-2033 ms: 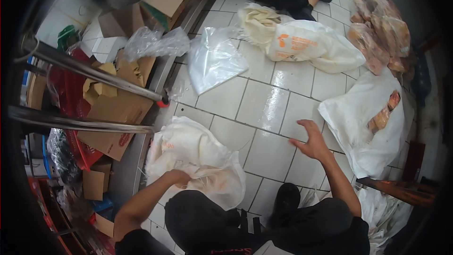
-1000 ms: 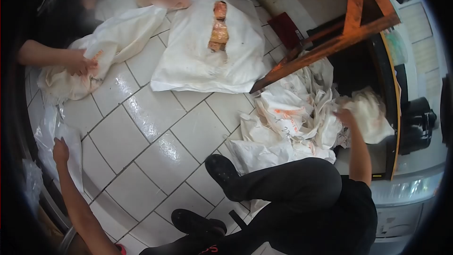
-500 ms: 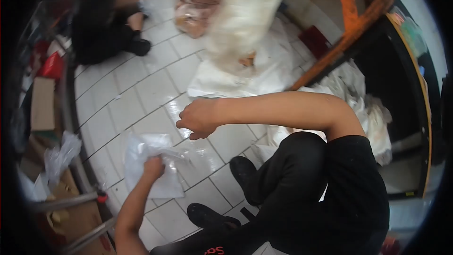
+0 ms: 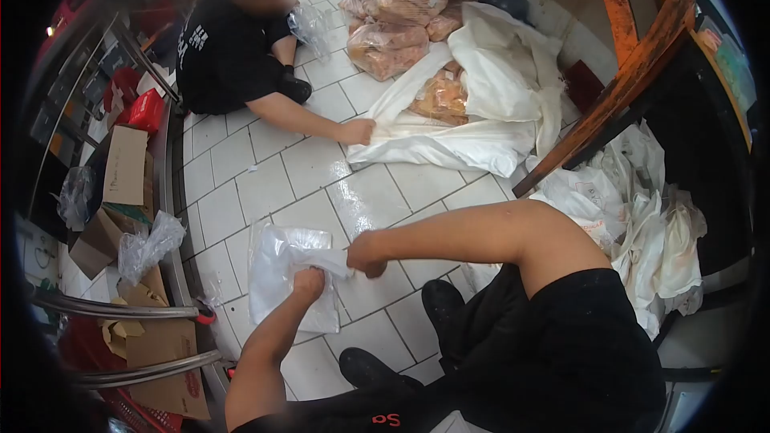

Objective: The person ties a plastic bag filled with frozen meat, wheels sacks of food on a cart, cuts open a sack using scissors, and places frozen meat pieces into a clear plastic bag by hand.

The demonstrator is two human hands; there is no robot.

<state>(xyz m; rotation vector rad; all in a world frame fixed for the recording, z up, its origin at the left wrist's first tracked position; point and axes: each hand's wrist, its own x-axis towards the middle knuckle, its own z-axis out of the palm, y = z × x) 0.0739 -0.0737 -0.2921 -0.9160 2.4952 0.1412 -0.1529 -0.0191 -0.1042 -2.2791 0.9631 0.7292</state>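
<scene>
A stack of clear plastic bags [image 4: 269, 305] lies flat on the tiled floor in front of me. My left hand [image 4: 309, 282] is closed on the top plastic bag [image 4: 321, 259], whose film is gathered and raised off the stack. At the other end of that raised film is my right hand [image 4: 366, 255], with its fingers curled closed around the edge. Its fingertips are partly hidden behind the hand.
A crouching co-worker [image 4: 228, 56] grips a white woven sack [image 4: 449, 144] holding bagged raw meat [image 4: 441, 98]. More meat bags [image 4: 393, 48] lie behind. An orange metal frame [image 4: 609, 104] and crumpled white sacks [image 4: 634, 200] are at right, cardboard boxes [image 4: 127, 164] and metal rails [image 4: 136, 310] at left.
My right hand has come down to the edge of the plastic bag in my left hand. The co-worker's white sack has dropped from raised to lying on the floor, and meat bags show inside.
</scene>
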